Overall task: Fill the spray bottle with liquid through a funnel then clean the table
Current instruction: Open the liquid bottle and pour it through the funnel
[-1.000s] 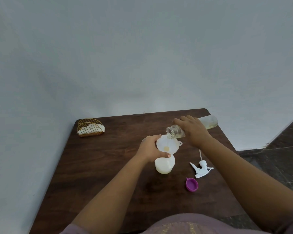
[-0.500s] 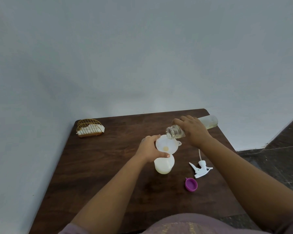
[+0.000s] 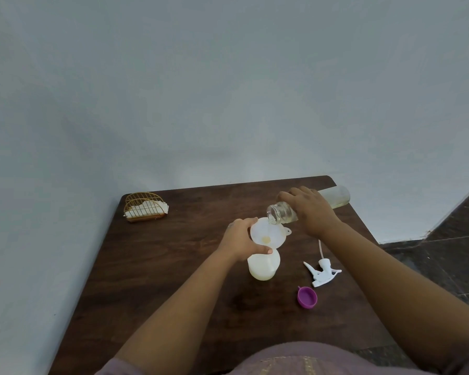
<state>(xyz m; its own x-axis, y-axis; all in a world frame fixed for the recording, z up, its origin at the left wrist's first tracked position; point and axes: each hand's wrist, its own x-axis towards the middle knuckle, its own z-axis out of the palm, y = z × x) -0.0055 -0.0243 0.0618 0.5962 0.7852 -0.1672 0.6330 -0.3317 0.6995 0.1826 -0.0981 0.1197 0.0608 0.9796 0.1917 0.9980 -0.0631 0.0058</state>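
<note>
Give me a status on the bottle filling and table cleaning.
Done: the sprayer head is off and lies on the table; the funnel sits in the spray bottle. In hand: the right hand tips the clear bottle over the funnel, which the left hand steadies. Left: refit sprayer, clean table.

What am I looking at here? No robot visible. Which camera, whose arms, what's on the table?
No machine: a person wears one head camera that looks forward and down at their own arms. The left hand grips the white funnel, which sits in the spray bottle. The right hand holds a tilted clear bottle, its mouth over the funnel, with yellowish liquid inside. On the dark wooden table lie the white spray trigger head, a purple cap and a gold wire napkin holder at the far left corner.
</note>
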